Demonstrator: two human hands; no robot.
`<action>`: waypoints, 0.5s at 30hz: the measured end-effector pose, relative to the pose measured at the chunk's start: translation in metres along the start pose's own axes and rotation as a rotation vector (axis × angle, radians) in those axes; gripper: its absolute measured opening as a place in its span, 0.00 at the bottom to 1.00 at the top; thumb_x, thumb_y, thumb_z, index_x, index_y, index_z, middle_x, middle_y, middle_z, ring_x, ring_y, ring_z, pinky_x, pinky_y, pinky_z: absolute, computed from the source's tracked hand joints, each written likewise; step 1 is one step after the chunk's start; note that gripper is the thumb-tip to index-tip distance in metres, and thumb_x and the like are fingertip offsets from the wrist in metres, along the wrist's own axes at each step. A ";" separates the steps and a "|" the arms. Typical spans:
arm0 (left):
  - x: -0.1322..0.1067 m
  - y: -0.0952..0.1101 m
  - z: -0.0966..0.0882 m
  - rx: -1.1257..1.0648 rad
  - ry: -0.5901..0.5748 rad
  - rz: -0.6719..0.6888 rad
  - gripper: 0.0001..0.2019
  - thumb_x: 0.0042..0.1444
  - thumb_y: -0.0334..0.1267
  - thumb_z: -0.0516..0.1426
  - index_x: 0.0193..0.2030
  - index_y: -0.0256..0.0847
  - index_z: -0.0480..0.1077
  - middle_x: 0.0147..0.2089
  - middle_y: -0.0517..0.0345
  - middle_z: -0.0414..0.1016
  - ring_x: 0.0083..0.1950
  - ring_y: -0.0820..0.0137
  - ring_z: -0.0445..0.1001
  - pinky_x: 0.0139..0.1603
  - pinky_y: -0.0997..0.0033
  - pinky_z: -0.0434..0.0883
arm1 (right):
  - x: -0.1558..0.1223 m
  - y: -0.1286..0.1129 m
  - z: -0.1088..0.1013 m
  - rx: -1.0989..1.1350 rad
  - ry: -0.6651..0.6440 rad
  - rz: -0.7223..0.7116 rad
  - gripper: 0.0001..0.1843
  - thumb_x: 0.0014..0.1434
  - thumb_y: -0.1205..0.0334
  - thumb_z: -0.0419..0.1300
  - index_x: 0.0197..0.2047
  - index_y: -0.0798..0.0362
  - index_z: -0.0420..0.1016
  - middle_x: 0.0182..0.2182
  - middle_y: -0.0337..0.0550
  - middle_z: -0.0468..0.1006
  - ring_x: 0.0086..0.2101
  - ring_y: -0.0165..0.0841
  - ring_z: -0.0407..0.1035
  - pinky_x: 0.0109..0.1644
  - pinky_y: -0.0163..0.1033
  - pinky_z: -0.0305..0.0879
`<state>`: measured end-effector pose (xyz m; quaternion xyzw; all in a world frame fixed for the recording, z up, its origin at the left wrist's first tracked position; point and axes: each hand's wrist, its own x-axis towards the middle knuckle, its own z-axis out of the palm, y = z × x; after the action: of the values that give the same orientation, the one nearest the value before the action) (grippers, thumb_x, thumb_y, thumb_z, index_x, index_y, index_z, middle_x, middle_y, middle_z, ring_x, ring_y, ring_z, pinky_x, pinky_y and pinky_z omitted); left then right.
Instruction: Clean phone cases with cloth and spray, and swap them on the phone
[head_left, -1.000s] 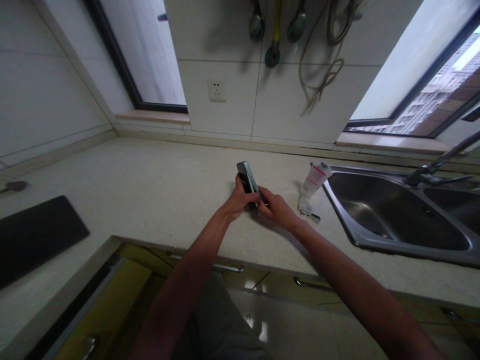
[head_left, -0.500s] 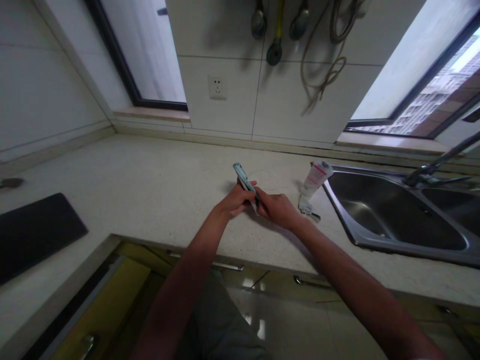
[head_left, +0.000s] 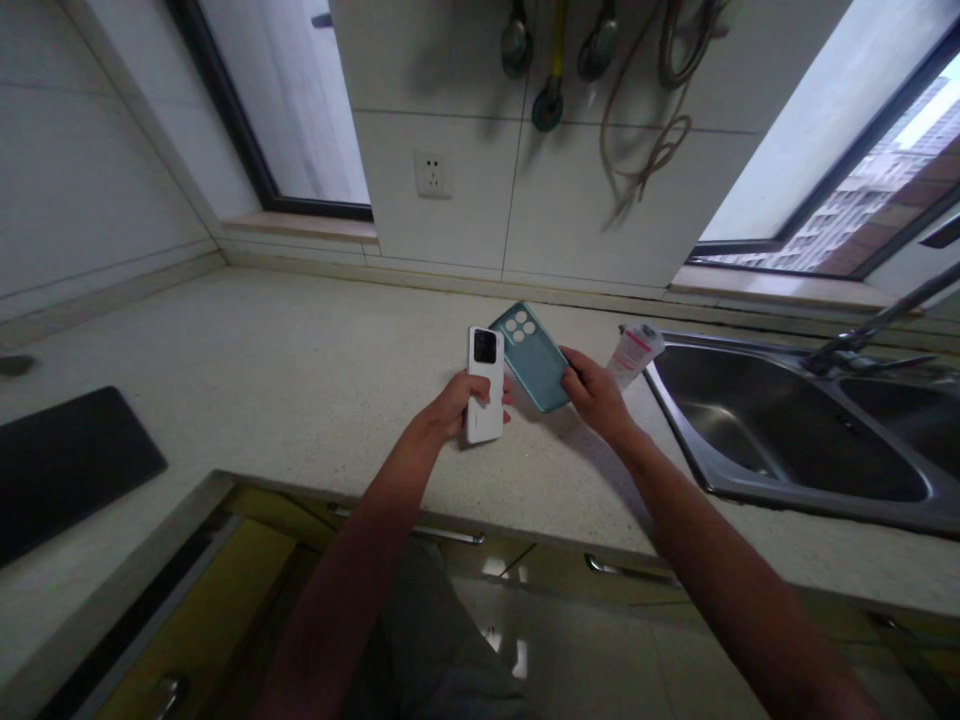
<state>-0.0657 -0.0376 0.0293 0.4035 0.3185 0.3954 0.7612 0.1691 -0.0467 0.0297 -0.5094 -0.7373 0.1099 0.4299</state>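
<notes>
My left hand (head_left: 448, 407) grips a white phone (head_left: 484, 384), held back side up with its dark camera block at the top. My right hand (head_left: 596, 393) holds a teal phone case (head_left: 531, 357) by its lower right corner, with the camera cutouts toward the wall. Phone and case are apart, side by side, just above the speckled countertop (head_left: 300, 370).
A white tube (head_left: 634, 352) with a pink label lies by the steel sink (head_left: 787, 430) on the right, with the tap (head_left: 874, 325) behind it. A black mat (head_left: 60, 470) lies at the left. Utensils and a cord (head_left: 645, 110) hang on the tiled wall above a socket (head_left: 433, 173).
Both hands held the cased phone together before. Now the teal case is off the phone: the right hand has drawn it away to the right, and the left hand keeps the bare white phone.
</notes>
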 end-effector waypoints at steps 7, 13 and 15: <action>0.012 0.005 -0.010 0.363 0.541 0.253 0.23 0.57 0.63 0.51 0.44 0.45 0.66 0.34 0.57 0.66 0.32 0.69 0.67 0.31 0.70 0.66 | 0.003 0.002 0.018 0.403 0.066 0.550 0.23 0.54 0.54 0.48 0.47 0.54 0.73 0.36 0.45 0.75 0.31 0.36 0.71 0.28 0.37 0.72; 0.006 0.004 -0.009 0.977 0.742 0.307 0.32 0.57 0.62 0.56 0.59 0.40 0.64 0.54 0.39 0.72 0.57 0.52 0.71 0.55 0.57 0.66 | 0.000 0.005 0.022 0.506 -0.064 0.709 0.09 0.54 0.58 0.53 0.38 0.51 0.67 0.33 0.44 0.74 0.32 0.35 0.71 0.31 0.39 0.76; 0.003 0.004 -0.005 1.080 0.778 0.245 0.37 0.53 0.61 0.60 0.62 0.40 0.61 0.56 0.36 0.71 0.57 0.50 0.72 0.55 0.56 0.67 | -0.001 0.001 0.024 0.504 -0.120 0.763 0.05 0.55 0.60 0.54 0.36 0.50 0.66 0.32 0.43 0.73 0.31 0.34 0.72 0.32 0.40 0.76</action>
<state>-0.0699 -0.0319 0.0294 0.5887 0.6741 0.3805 0.2328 0.1523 -0.0404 0.0142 -0.6167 -0.4709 0.4653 0.4259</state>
